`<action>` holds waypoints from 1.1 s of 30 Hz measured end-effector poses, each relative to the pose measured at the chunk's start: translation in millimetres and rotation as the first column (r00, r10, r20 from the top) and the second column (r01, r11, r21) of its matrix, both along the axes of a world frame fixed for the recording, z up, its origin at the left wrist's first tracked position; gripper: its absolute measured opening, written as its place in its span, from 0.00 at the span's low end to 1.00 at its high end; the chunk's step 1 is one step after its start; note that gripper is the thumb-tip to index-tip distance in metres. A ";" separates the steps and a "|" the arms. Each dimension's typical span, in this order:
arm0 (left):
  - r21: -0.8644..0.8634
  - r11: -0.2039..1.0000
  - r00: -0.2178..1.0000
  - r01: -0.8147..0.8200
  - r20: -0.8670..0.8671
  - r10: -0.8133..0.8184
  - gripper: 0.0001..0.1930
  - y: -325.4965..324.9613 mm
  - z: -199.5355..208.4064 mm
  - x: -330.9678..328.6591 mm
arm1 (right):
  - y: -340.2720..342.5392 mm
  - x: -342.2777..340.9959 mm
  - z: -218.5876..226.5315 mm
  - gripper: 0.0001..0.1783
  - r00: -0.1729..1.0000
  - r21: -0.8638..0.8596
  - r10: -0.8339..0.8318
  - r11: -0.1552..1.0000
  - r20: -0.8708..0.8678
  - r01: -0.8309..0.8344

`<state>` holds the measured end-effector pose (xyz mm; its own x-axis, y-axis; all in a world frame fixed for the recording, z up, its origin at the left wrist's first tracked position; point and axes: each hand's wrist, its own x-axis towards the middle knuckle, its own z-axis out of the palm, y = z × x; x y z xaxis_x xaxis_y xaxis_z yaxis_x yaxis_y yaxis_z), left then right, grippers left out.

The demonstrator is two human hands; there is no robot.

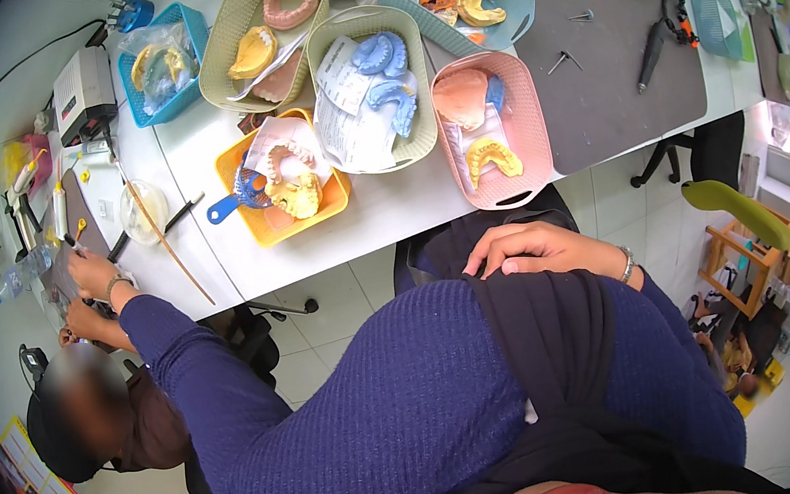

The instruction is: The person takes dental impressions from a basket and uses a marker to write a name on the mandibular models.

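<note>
My left hand [95, 275], with a bracelet at the wrist, reaches out over the far left end of the bench. Its fingers are bent together at a small grey item; what they grip is too small to make out. Close below it is the hand [85, 319] of a co-worker in a black cap. My right hand [542, 249] rests on my lap below the bench edge, fingers laid out and holding nothing. Nearest to it on the bench stands a pink basket [538, 116] with a yellow dental cast [494, 160] and a pink piece [461, 99].
An orange basket [344, 195], a pale green basket [416, 52], a beige basket [210, 66] and blue baskets hold more dental casts and papers. A long thin brown stick [175, 250] lies near a round white dish [144, 212]. A handpiece [653, 55] rests on the grey mat [625, 124].
</note>
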<state>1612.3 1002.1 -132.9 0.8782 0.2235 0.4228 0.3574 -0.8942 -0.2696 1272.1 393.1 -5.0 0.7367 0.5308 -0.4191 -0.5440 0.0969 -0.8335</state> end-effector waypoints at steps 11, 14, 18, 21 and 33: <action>-0.075 0.467 0.241 0.881 0.921 -0.306 0.13 -191.4 182.4 -98.0 | -39.7 -22.2 -2.5 0.17 0.988 0.019 0.042 0.999 0.151 -0.045; -0.042 0.047 0.055 0.998 0.943 -0.327 0.14 -299.7 202.8 -178.4 | -68.4 -31.2 -2.3 0.18 0.979 0.044 0.073 0.996 0.189 -0.082; -0.391 -0.698 0.166 0.600 0.914 -0.370 0.18 -474.2 179.3 -279.9 | -124.2 -51.4 -19.3 0.31 0.976 0.164 0.018 0.985 0.215 -0.054; -0.724 -0.643 0.058 0.249 0.674 -0.737 0.15 -599.5 174.6 -321.9 | -196.2 -82.2 -40.4 0.53 0.842 0.281 -0.264 0.949 0.471 0.140; -0.837 -0.425 -0.566 0.345 0.176 -0.805 0.11 -950.4 183.4 -488.3 | -446.3 -324.4 8.5 0.26 0.187 0.151 -0.709 0.384 0.680 0.911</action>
<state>1124.0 51.8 50.5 -0.1033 -0.9770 0.1868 -0.7126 0.2037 0.6713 947.8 -53.2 3.4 0.7752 -0.5659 0.2806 0.2938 -0.0703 -0.9533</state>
